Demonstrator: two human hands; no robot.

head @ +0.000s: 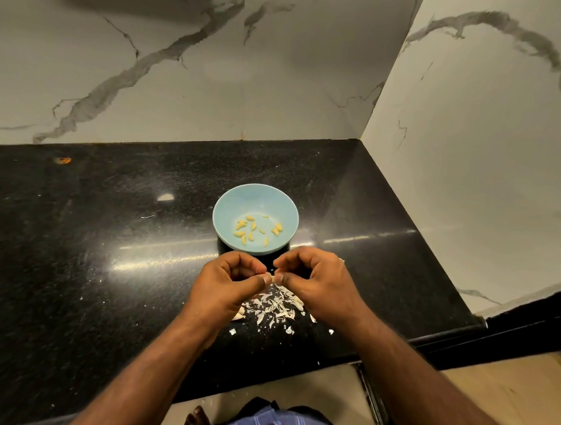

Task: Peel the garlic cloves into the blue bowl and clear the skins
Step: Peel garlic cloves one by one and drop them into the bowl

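Note:
A light blue bowl (254, 200) stands on the black counter and holds several peeled yellowish garlic cloves (252, 230). Just in front of it, my left hand (226, 288) and my right hand (315, 282) meet fingertip to fingertip and pinch one small garlic clove (271, 277) between them, above the counter. Under my hands lies a heap of white garlic skins (276, 306). An unpeeled clove (237, 316) peeks out beneath my left wrist.
The black granite counter (112, 253) runs left and ends at a marble wall behind and another on the right. Its front edge is near my body. A small orange spot (63, 160) marks the far left.

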